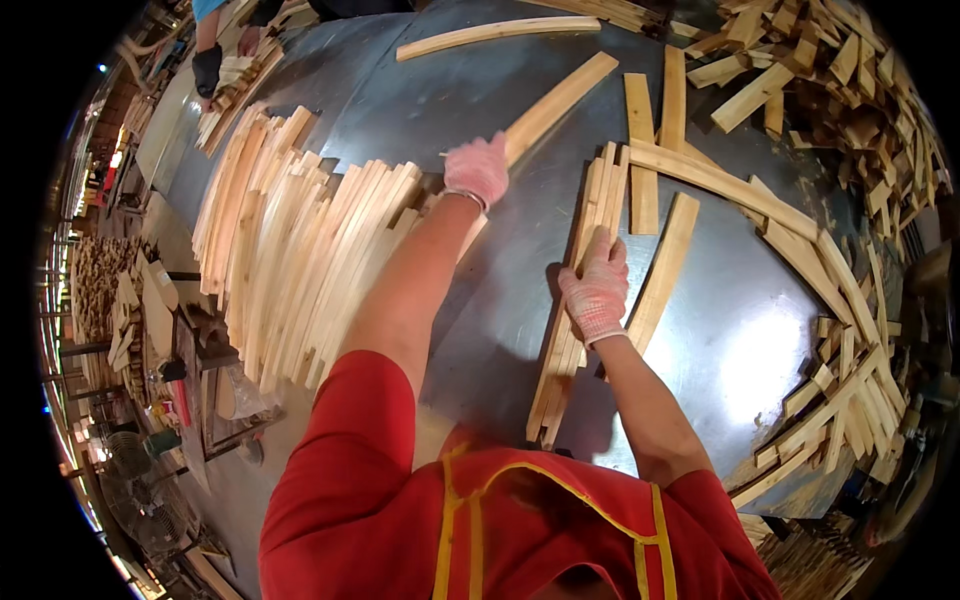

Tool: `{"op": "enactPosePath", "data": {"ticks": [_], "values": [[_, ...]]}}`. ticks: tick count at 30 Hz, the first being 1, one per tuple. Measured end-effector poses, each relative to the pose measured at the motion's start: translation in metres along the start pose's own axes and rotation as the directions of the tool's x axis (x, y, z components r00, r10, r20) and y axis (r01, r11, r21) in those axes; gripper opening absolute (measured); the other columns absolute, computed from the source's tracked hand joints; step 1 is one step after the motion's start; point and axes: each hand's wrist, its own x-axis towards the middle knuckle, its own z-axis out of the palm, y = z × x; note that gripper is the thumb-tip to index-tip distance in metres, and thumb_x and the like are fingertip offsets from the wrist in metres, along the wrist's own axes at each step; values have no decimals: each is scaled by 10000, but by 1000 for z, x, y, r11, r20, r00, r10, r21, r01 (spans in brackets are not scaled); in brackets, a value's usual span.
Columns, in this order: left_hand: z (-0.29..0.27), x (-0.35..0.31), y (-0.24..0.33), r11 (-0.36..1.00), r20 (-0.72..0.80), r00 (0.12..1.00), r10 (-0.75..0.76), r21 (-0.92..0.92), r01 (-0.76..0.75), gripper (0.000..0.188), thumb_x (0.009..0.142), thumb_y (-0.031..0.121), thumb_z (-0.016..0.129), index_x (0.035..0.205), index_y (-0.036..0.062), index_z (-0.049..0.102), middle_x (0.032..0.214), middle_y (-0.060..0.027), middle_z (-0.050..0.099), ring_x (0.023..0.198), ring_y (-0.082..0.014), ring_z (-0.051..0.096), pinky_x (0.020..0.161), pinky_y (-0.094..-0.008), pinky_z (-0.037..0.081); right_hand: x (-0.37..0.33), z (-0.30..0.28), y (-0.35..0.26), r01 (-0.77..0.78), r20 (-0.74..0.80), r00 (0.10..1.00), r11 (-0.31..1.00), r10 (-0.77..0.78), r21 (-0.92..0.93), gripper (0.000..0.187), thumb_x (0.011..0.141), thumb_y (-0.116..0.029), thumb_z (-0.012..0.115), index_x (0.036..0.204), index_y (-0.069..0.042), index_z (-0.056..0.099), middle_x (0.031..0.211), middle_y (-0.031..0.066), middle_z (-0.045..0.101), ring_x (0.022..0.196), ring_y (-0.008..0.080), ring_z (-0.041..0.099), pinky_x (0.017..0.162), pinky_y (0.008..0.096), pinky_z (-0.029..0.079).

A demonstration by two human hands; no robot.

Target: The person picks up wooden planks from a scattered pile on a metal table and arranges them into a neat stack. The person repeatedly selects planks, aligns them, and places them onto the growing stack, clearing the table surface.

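My left hand, in a pale pinkish work glove, is closed on the near end of a flat wooden slat that points away to the upper right. Under my left forearm lies a long row of light wooden slats, packed side by side. My right hand, gloved the same way, grips a narrow bundle of slats at about its middle; its fingertips are partly hidden. Just right of that hand, a single slat lies slanted on the metal tabletop.
Loose slats cross one another to the right. A heap of short offcuts fills the far right, with more offcuts at the near right. One slat lies across the far side. Another person's gloved hand is at the far left.
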Motion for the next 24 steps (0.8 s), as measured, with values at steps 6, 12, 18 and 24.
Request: {"op": "enactPosePath", "data": {"ticks": [6,12,18,24], "values": [[-68,-70,18,823,-5,997,80,-564,-69,350,970,289,639,1231,57,620,1042,-207,707,1003,-388,684,894,-470,547,-7,-5,5,-38,-39,998,997,40,63,918,851,-292,802,1639,-115,366,1695,243,333,1475,457,432,1206,472,425],[51,-315,15,403,246,935,257,-906,127,452,999,307,619,1374,59,576,1137,-233,680,1033,-409,674,915,-484,539,-14,13,21,56,-116,993,960,-25,273,943,851,-376,830,1613,-44,383,1641,259,411,1401,456,529,1177,463,458],[59,-396,-18,836,240,908,344,-519,-180,701,920,445,706,1466,48,517,1456,-203,575,1301,-408,576,1094,-537,459,-115,41,-31,-63,-15,998,998,63,-8,1004,795,-377,874,1609,-77,370,1613,253,426,1439,442,494,1184,465,448],[86,-374,-152,969,-197,949,245,92,-231,713,827,387,754,1439,84,546,1442,-119,511,1364,-346,465,1154,-514,369,-142,74,-33,-89,-78,992,993,95,77,1016,795,-321,888,1625,-123,337,1677,186,385,1462,444,468,1197,504,434]]}}
